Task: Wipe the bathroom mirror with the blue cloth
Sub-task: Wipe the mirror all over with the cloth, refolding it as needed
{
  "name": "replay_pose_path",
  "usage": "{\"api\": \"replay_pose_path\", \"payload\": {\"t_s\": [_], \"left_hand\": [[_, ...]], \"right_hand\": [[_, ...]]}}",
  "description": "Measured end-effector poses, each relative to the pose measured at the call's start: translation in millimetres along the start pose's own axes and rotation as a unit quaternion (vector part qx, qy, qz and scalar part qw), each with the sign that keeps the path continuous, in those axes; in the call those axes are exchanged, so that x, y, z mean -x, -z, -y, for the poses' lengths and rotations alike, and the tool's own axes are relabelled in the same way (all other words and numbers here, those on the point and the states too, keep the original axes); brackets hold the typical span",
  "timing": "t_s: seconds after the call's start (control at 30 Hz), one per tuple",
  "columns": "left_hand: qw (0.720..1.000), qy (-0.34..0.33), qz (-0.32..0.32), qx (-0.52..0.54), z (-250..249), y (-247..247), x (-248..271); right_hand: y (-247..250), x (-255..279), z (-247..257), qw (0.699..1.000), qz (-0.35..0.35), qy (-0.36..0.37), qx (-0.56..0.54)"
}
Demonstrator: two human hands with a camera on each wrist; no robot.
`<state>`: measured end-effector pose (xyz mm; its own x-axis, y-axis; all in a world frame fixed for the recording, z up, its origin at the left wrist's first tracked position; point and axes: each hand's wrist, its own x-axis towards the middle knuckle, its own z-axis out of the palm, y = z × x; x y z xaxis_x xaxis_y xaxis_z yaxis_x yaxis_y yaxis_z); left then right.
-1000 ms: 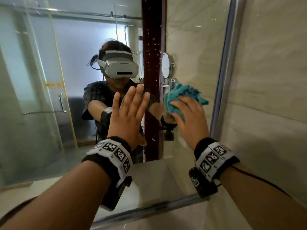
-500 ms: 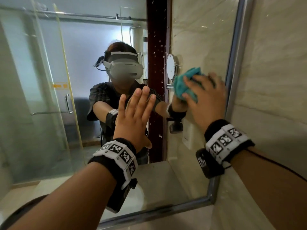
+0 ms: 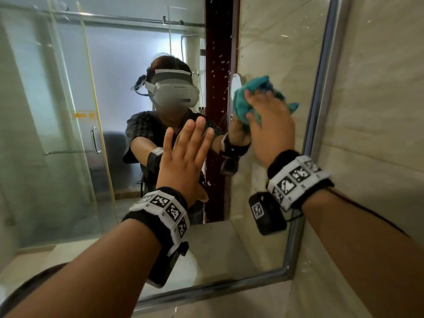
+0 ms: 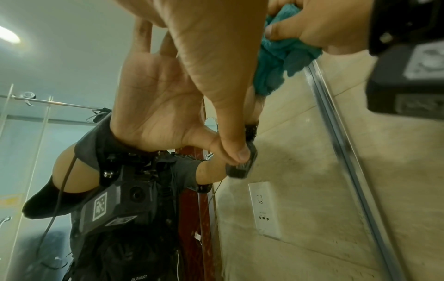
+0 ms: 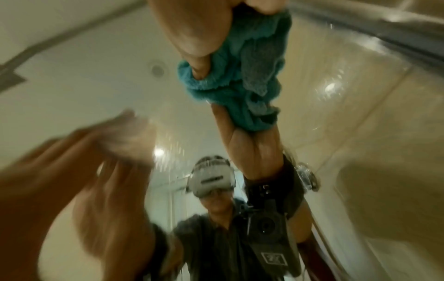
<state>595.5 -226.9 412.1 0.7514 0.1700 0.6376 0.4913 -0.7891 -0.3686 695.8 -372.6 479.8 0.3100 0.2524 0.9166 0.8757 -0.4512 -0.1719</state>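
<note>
A: Position of the blue cloth (image 3: 250, 99)?

B: Bunched under the right hand (image 3: 270, 125), pressed against the mirror (image 3: 275, 53) in its right part, near the metal frame (image 3: 321, 88). Fingers curled over the bundle, thumb tucked into its lower left fold. Loose corner sticking out toward the frame.

A: Left hand (image 3: 183, 161)?

B: Flat, fingers straight and close together, pointing up, grasping nothing. Placed left of and lower than the cloth, apart from it. Thumb tip meeting its own reflection in the left wrist view (image 4: 240, 154), so touching the glass there; contact of the palm not possible to confirm.

A: Differences between views?

B: Head view alone: reflected person in grey headset (image 3: 174, 92), glass shower door (image 3: 68, 111), water spots over the dark red strip (image 3: 220, 65), marker bands on both wrists. Left wrist view alone: open palm reflected, wall socket (image 4: 264, 209) reflected lower down, cloth (image 4: 276, 62) hanging below the right hand (image 4: 319, 24). Right wrist view alone: cloth (image 5: 230, 95) doubled by its reflection at the glass, ceiling lights reflected; left hand (image 5: 108, 161) blurred there, detail not readable.
</note>
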Motion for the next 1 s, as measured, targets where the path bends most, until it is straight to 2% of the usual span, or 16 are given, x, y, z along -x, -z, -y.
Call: {"api": "replay_pose_path", "payload": {"t_s": [0.1, 0.17, 0.2, 0.3, 0.37, 0.43, 0.53, 0.6, 0.7, 0.83, 0.9, 1.0], "left_hand": [[1.0, 0.001, -0.003, -0.006, 1.2, 1.4, 0.1], [1.0, -0.001, 0.004, -0.007, 1.9, 2.2, -0.3], [1.0, -0.001, 0.008, -0.009, 2.4, 2.8, -0.7], [1.0, -0.002, 0.017, -0.014, 1.2, 6.1, 0.4], [1.0, -0.009, 0.018, -0.014, 2.0, 11.8, 3.4], [1.0, -0.024, 0.019, -0.004, 9.1, 20.8, 5.7], [0.999, -0.034, -0.023, -0.015, 32.7, 41.3, 0.6], [0.998, -0.03, -0.038, -0.039, 48.4, 51.5, -7.7], [0.998, -0.018, -0.022, -0.057, 60.6, 54.4, -18.5], [0.999, -0.012, -0.007, -0.05, 61.2, 46.1, -23.0], [0.999, -0.013, -0.007, -0.05, 60.8, 45.1, -23.8], [0.999, -0.011, -0.005, -0.045, 60.3, 44.3, -23.4]], "right_hand": [[-21.6, 42.3, -3.9, 0.988, 0.095, 0.114, 0.046], [-20.4, 44.1, -11.1, 0.979, 0.12, 0.147, 0.079], [-18.1, 33.0, -11.8, 0.983, 0.108, 0.133, 0.072], [-8.9, -5.1, -7.3, 0.999, 0.033, 0.002, 0.004], [-10.6, -6.3, -0.5, 1.0, 0.022, -0.013, 0.003], [-11.7, 9.0, 3.9, 0.998, 0.061, 0.01, 0.012], [-6.2, 11.1, -7.9, 0.993, 0.113, 0.011, -0.017], [-0.6, 3.0, -16.9, 0.991, 0.114, 0.067, 0.013], [9.1, -12.0, -11.2, 0.983, 0.096, 0.149, 0.054], [9.3, -36.7, 15.5, 0.989, 0.077, 0.128, -0.007], [-1.0, -23.8, 19.2, 0.987, 0.074, 0.138, 0.031], [-4.1, -4.8, 20.3, 0.977, 0.11, 0.169, 0.074]]}}
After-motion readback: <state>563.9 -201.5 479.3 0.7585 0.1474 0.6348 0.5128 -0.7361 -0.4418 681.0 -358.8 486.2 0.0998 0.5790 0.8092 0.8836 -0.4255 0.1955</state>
